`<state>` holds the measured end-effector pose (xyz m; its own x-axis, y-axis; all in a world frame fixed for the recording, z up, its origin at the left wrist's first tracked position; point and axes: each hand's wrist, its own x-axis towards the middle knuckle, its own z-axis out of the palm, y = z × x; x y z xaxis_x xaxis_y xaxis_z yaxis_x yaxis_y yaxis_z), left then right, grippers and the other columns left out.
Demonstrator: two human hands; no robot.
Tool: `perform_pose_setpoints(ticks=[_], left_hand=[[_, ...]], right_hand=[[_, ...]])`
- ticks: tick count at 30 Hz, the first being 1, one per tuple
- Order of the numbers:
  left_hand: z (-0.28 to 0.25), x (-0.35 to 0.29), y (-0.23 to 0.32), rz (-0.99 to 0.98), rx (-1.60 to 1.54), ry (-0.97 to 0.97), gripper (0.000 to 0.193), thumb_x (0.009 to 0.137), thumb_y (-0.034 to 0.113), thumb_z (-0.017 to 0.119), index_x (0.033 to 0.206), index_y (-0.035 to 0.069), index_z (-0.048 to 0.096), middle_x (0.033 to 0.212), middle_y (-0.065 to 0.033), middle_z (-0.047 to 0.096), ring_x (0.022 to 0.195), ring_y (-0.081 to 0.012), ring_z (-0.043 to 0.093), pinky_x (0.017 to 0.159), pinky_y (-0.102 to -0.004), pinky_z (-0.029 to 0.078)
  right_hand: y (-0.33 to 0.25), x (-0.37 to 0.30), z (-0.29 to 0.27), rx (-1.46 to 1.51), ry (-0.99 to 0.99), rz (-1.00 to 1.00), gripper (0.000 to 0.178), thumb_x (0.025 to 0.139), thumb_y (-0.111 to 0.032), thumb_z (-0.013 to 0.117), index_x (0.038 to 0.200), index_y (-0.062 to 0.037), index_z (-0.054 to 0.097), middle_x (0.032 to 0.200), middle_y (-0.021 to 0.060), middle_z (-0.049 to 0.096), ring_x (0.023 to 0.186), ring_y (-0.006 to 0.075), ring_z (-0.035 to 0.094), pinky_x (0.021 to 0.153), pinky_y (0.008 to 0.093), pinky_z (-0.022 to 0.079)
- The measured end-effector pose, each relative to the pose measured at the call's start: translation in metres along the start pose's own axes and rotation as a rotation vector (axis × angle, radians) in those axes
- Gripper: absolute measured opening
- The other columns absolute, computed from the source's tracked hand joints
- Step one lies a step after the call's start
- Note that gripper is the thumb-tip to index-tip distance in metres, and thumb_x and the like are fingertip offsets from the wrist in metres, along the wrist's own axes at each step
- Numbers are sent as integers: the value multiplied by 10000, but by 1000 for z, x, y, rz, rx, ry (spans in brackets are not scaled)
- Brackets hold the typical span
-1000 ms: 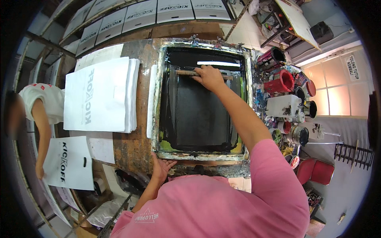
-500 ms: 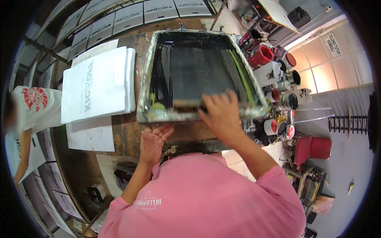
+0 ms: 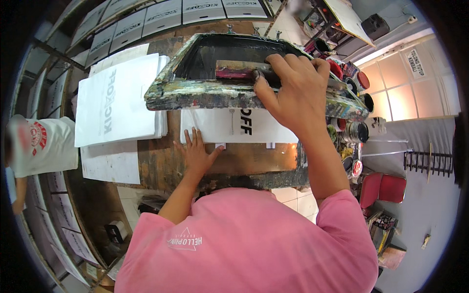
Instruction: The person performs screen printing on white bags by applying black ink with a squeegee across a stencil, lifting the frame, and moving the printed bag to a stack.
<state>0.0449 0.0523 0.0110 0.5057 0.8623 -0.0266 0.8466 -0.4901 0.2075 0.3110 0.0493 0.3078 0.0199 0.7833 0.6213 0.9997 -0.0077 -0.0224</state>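
A paint-crusted screen-printing frame (image 3: 205, 100) is tilted up over the bench, its near edge raised. My right hand (image 3: 299, 93) is closed around the wooden handle of a squeegee (image 3: 234, 70) at that near edge, and the palm hides part of the frame. Beneath the frame lies a white sheet (image 3: 207, 128) with dark lettering; its far part is covered. My left hand (image 3: 197, 152) is open, fingers spread, with the fingertips on the near left edge of this sheet. Two small pale tabs (image 3: 270, 145) sit along the near edge.
A stack of white printed sheets (image 3: 122, 105) lies left of the frame on the stained wooden bench (image 3: 163, 158). Paint tins (image 3: 355, 132) crowd the right side. Racks at the far left and back hold printed sheets (image 3: 163, 18). Another person (image 3: 49, 146) stands at left.
The near edge of the frame has risen, uncovering the printed sheet. My right hand has gone up and right with the squeegee. My left hand has moved onto the sheet's edge.
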Motion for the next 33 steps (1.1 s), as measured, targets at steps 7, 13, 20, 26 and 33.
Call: perform_pose_setpoints(ticks=[7,13,20,26,33], left_hand=[[-97,75,55,-94,-680,322,501,937,254,771,1335,-25,654,1326,-235,672,1242,-402,634,1081,-492,472],[-103,29,-6,-263,-948,443,531,949,42,704,1466,36,582,1121,-115,696,964,-113,629,818,-256,509],[-144,-17,-191,-468,-643,573,650,843,23,704,1480,87,589,705,-2,538,573,-85,386,550,-252,395],[-168,-7,-321,-714,37,381,776,836,256,825,1520,61,514,1314,-231,653,1105,-244,637,970,-356,503],[-141,-34,-24,-133,-2024,-192,987,924,712,571,1622,78,279,1550,-206,469,1413,-337,481,1157,-474,410]], right_hand=[[19,44,-3,26,23,-9,339,849,-400,699,910,-67,692,765,82,632,757,283,636,841,479,372],[14,48,-6,40,10,9,329,867,-382,683,925,-58,696,771,96,645,782,299,638,859,477,387],[1,33,-10,19,-61,47,345,864,-348,695,1020,-40,714,861,114,679,865,304,652,910,476,400],[-9,21,-13,105,-63,113,568,868,-316,678,1337,-6,597,926,168,700,864,333,641,912,468,405],[3,-68,28,167,-724,-80,585,857,-284,741,1372,-62,572,1156,173,617,1123,342,585,913,494,467]])
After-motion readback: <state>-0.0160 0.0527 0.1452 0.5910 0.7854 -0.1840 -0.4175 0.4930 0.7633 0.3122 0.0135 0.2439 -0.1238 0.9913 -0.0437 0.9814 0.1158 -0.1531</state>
